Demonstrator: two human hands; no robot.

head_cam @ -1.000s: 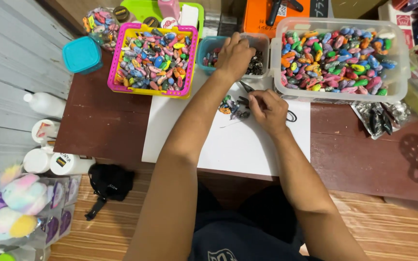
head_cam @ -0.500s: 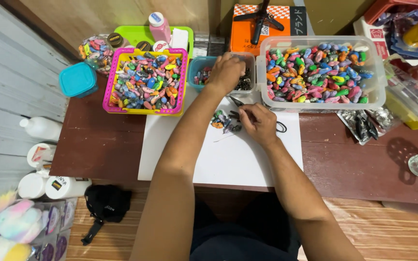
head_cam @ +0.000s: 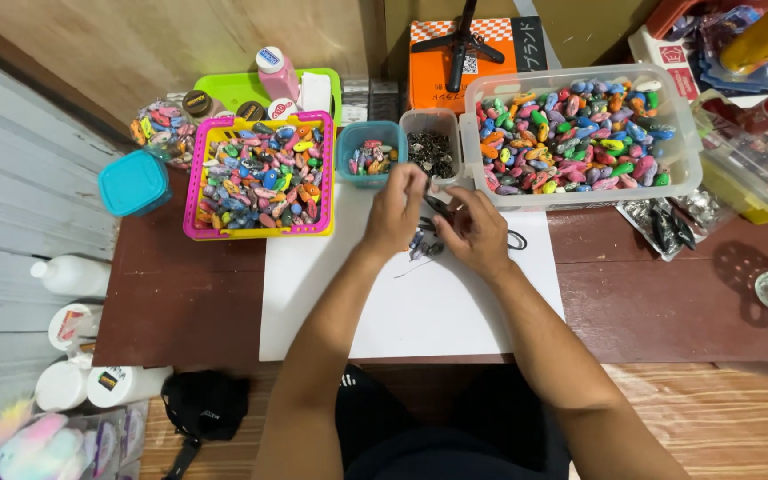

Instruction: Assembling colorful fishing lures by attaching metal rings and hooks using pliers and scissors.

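My left hand (head_cam: pixel 397 213) and my right hand (head_cam: pixel 477 233) meet over the far edge of a white sheet (head_cam: pixel 420 307) on a brown table. Both have their fingers curled, pinching small dark pieces (head_cam: pixel 436 206) between them. More small dark bits (head_cam: pixel 421 244) lie on the sheet under my hands. Just beyond my left hand's fingers stands a small clear tub of dark metal bits (head_cam: pixel 433 153). A teal cup with a few coloured pieces (head_cam: pixel 369 156) is beside it.
A large clear bin of coloured pieces (head_cam: pixel 580 133) stands at the back right, a pink basket of similar pieces (head_cam: pixel 260 178) at the back left. A teal lidded box (head_cam: pixel 133 182), white bottles (head_cam: pixel 68 276) and foil packets (head_cam: pixel 668 222) flank the table.
My left hand has come back out of the small clear tub to meet my right hand over the sheet. The camera view has shifted, so everything sits lower in frame.
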